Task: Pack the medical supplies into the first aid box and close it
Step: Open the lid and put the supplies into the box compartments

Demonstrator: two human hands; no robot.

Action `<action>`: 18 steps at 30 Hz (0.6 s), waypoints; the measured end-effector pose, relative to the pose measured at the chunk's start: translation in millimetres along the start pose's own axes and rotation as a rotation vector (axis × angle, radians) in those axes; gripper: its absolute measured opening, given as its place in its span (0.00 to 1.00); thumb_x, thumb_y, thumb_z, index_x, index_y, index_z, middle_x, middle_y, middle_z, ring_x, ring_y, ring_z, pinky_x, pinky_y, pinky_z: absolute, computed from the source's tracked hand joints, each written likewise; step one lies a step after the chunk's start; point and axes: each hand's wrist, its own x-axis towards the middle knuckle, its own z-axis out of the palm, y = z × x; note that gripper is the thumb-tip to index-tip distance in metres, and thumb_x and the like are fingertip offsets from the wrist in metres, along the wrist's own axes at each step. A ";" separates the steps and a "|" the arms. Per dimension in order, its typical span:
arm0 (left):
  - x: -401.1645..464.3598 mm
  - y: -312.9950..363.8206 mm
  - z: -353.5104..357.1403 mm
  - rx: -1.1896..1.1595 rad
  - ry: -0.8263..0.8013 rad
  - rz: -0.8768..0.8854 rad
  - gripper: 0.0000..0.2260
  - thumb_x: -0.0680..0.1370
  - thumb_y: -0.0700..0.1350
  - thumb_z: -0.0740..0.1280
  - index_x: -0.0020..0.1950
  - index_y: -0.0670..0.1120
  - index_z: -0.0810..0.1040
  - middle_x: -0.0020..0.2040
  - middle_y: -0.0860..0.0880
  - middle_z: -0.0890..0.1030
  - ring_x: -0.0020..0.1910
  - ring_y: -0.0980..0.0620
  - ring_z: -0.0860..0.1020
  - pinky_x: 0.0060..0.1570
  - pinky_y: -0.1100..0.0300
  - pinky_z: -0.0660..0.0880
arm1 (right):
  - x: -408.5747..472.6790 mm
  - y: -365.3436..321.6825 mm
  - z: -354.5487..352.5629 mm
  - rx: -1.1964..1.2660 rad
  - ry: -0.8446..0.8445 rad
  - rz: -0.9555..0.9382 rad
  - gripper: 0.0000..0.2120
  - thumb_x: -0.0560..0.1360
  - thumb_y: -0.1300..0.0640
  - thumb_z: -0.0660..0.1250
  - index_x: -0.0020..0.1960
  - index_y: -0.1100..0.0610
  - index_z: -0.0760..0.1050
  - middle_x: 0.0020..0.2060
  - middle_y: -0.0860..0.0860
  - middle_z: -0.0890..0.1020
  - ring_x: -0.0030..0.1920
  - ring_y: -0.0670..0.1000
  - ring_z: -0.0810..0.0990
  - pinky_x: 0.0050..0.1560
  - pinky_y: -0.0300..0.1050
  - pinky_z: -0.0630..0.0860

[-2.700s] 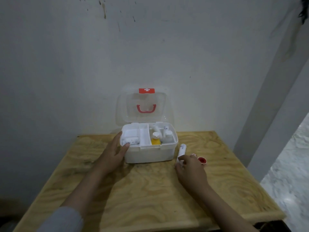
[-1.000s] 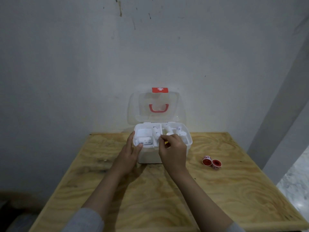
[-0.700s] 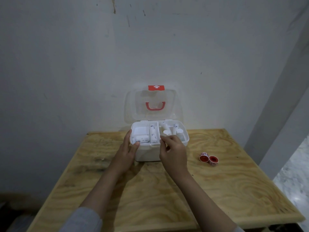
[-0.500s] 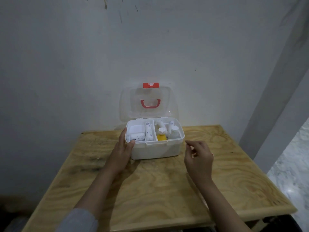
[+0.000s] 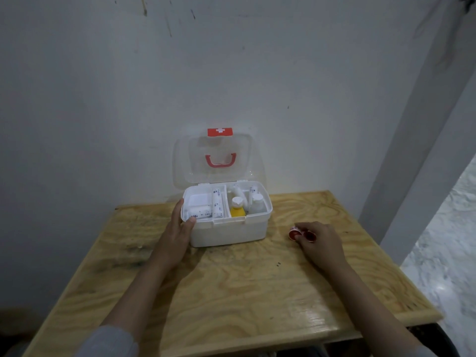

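Note:
The white first aid box (image 5: 231,233) stands at the back of the wooden table (image 5: 231,292), its clear lid (image 5: 219,161) with a red handle and red latch raised upright. Inside, two white bandage rolls (image 5: 216,202) lie in the left compartment; a yellow bottle (image 5: 237,210) and white bottles (image 5: 256,203) stand in the right one. My left hand (image 5: 177,233) holds the box's left front corner, thumb on the rim. My right hand (image 5: 319,240) rests on the table to the right of the box, fingers closed on two small red tape rolls (image 5: 296,233).
A plain white wall rises just behind the box. At the right, a grey pillar (image 5: 412,150) stands beside the table's right edge, with pale floor (image 5: 450,253) beyond it. Bare plywood stretches in front of the box.
My right hand left the box after a white roll went into the left compartment, then swung right and down onto the red tape rolls. My left hand has stayed on the box.

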 end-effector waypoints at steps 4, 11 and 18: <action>-0.5 -0.6 -0.7 0.013 -0.002 -0.009 0.29 0.74 0.63 0.52 0.74 0.63 0.50 0.75 0.53 0.62 0.70 0.52 0.65 0.69 0.50 0.64 | 6.2 4.1 5.4 0.019 0.007 0.033 0.11 0.71 0.46 0.68 0.51 0.46 0.81 0.45 0.45 0.84 0.47 0.51 0.77 0.48 0.50 0.75; 0.2 -1.3 -1.0 0.005 -0.006 -0.016 0.29 0.73 0.65 0.52 0.73 0.66 0.50 0.75 0.54 0.62 0.71 0.52 0.64 0.70 0.48 0.63 | 10.4 8.5 6.9 0.019 -0.059 0.047 0.16 0.72 0.45 0.66 0.54 0.52 0.80 0.45 0.51 0.81 0.48 0.54 0.78 0.46 0.50 0.77; -0.5 0.3 -0.2 0.002 -0.001 -0.029 0.31 0.71 0.67 0.51 0.73 0.66 0.49 0.76 0.53 0.62 0.71 0.51 0.64 0.69 0.48 0.63 | -5.6 8.2 -8.1 0.056 0.041 -0.027 0.14 0.68 0.52 0.71 0.53 0.48 0.79 0.42 0.46 0.75 0.45 0.49 0.76 0.45 0.48 0.76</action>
